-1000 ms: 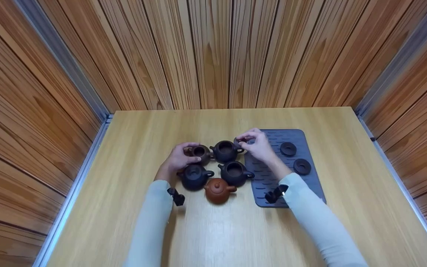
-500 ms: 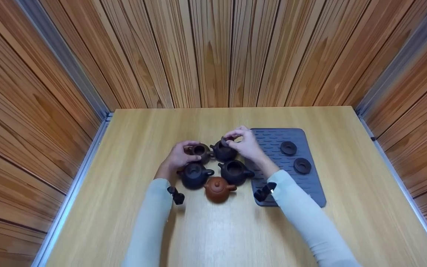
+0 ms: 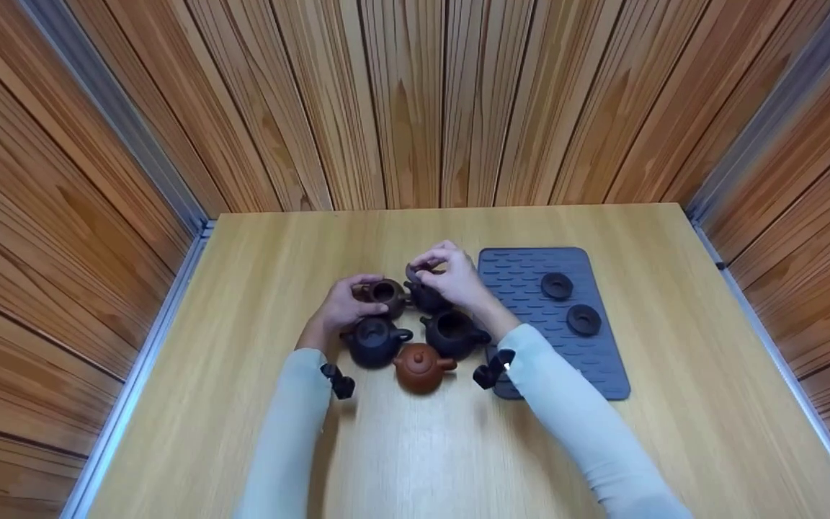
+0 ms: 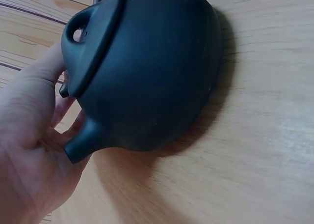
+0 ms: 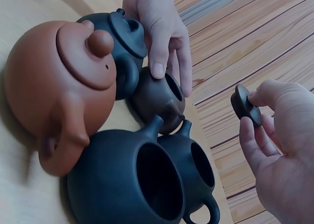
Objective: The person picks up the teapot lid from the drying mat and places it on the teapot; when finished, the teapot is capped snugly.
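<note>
My left hand (image 3: 343, 303) holds a small brown teapot (image 5: 149, 98) without a lid, thumb on one side and fingers on the other. Above the back teapots, my right hand (image 3: 462, 281) pinches a small dark lid (image 5: 240, 106) between thumb and fingers, tilted and apart from any pot. Below that hand stands a black open teapot (image 3: 426, 297), partly covered by it. Nearer stands another black open teapot (image 3: 452, 347). A lidded black teapot (image 4: 152, 71) sits just in front of the left hand. Closest to the person is a lidded reddish-orange teapot (image 3: 418, 369).
To the right lies a grey ribbed mat (image 3: 523, 274). On it are two round dark lids, one farther back (image 3: 556, 286) and one nearer (image 3: 583, 320). Wood-panelled walls (image 3: 415, 108) enclose the back and sides of the table (image 3: 415, 454).
My right hand has moved left with the pinched lid, from the mat's edge past the back black teapot toward the brown one. The left hand keeps its place on the brown teapot.
</note>
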Available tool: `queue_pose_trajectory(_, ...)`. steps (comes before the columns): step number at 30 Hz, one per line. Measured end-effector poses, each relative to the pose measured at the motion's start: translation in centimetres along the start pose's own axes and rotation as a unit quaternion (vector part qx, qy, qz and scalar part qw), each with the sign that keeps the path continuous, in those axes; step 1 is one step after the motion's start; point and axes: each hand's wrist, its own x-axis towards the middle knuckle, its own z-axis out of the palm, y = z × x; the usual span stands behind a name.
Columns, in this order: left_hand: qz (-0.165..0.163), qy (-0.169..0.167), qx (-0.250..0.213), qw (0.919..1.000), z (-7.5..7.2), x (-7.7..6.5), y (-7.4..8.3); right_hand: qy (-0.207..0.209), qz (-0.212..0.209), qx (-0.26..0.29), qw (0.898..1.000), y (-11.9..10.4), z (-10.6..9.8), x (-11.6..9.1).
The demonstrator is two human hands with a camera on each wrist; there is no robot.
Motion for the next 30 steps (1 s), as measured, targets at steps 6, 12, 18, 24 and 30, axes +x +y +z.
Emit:
queue_pose_trajectory(6,0.0,-0.001,-0.004,1.0,-0.1,-0.3,0.1,-0.013,-0.01,-0.004,1.0,-0.4,1.1,0.6)
queue_pose_trajectory(12,-0.009,0.0,-0.008,0.9999,0.0,-0.3,0.3,-0.023,-0.02,-0.015,0.999,-0.9,2.1,1.0)
queue_pose_trajectory(18,-0.016,-0.003,0.004,0.9999,-0.1,-0.3,0.4,-0.03,-0.014,-0.011,0.999,-1.5,3.0,1.2)
queue_pose_trajectory(24,-0.023,-0.006,0.013,0.9996,-0.3,-0.2,0.3,-0.038,-0.007,-0.005,0.999,-1.7,3.8,1.5)
queue_pose_trajectory(30,-0.017,-0.002,0.027,0.9995,-0.1,0.0,0.0,-0.044,-0.016,-0.007,0.999,-1.3,4.6,1.5)
